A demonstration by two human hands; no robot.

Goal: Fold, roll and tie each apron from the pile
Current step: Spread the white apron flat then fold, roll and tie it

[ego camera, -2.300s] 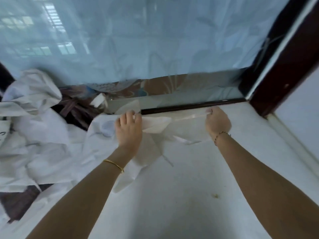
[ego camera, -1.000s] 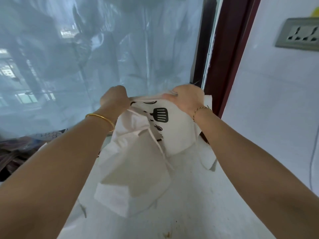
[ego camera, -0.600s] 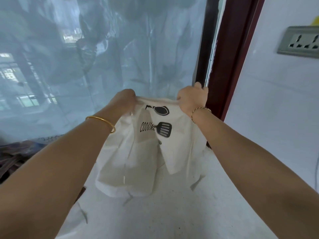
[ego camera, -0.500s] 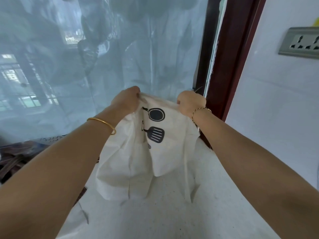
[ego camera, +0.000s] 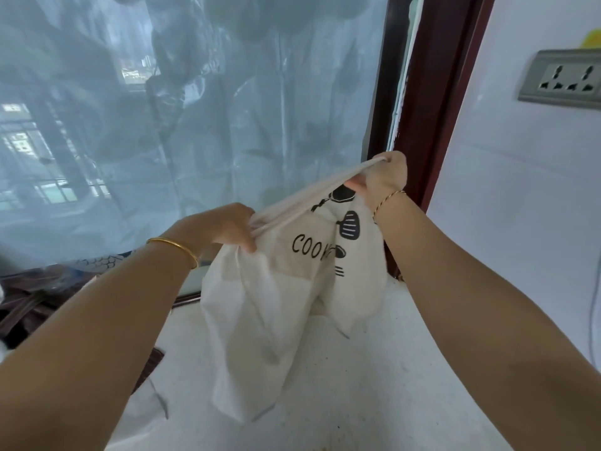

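A white apron (ego camera: 276, 304) with black cooking prints and the letters "COO" hangs in the air above the white counter (ego camera: 374, 385). My left hand (ego camera: 224, 227) grips its top edge and strap on the left. Higher up on the right, my right hand (ego camera: 385, 175) grips the other end of the top edge and strap. The edge runs taut and slanted between both hands. The cloth hangs crumpled, and its lower end touches the counter.
A plastic-covered window (ego camera: 195, 125) fills the back, with a dark red frame (ego camera: 435, 125) to its right. A wall socket (ego camera: 562, 79) sits at the upper right. Dark cloth (ego camera: 29, 307) lies at the left edge beside the counter.
The apron came off the counter and was lifted. In the last half second my right hand rose and my left hand dropped, stretching the top edge into a slant.
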